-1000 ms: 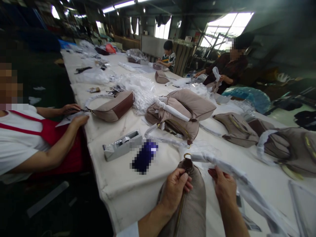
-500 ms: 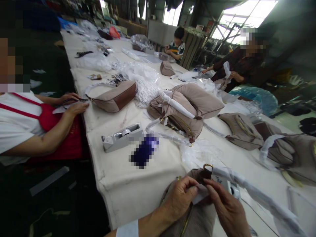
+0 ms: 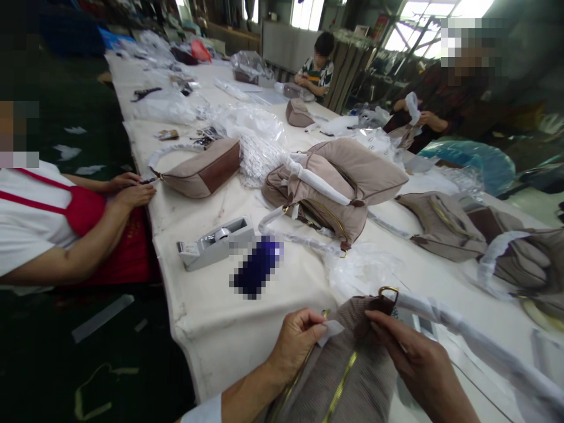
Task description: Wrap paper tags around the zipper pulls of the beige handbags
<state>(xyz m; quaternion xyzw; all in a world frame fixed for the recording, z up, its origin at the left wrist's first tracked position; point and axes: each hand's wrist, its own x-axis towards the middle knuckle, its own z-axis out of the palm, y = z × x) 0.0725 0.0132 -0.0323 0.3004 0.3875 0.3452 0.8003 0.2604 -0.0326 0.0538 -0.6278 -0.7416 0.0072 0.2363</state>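
Observation:
A taupe handbag (image 3: 348, 376) with a gold zipper lies at the table's near edge in front of me. My left hand (image 3: 296, 342) pinches a small white slip of paper (image 3: 329, 331) against the bag's top. My right hand (image 3: 408, 352) grips the bag's end just below its gold ring (image 3: 388, 292). From that ring a strap wrapped in white paper (image 3: 471, 348) runs off to the right.
A grey tape dispenser (image 3: 215, 242) and a blurred blue object (image 3: 257, 267) lie ahead on the white table (image 3: 211, 317). Several wrapped handbags (image 3: 328, 188) and clear plastic bags (image 3: 259, 141) cover the middle. A person in white and red (image 3: 53, 229) works at the left; two others stand across.
The bag has been drawn closer and turned, so its zipper faces up. My hands have spread slightly apart, the left still pinching the white slip. My view has dipped toward the table.

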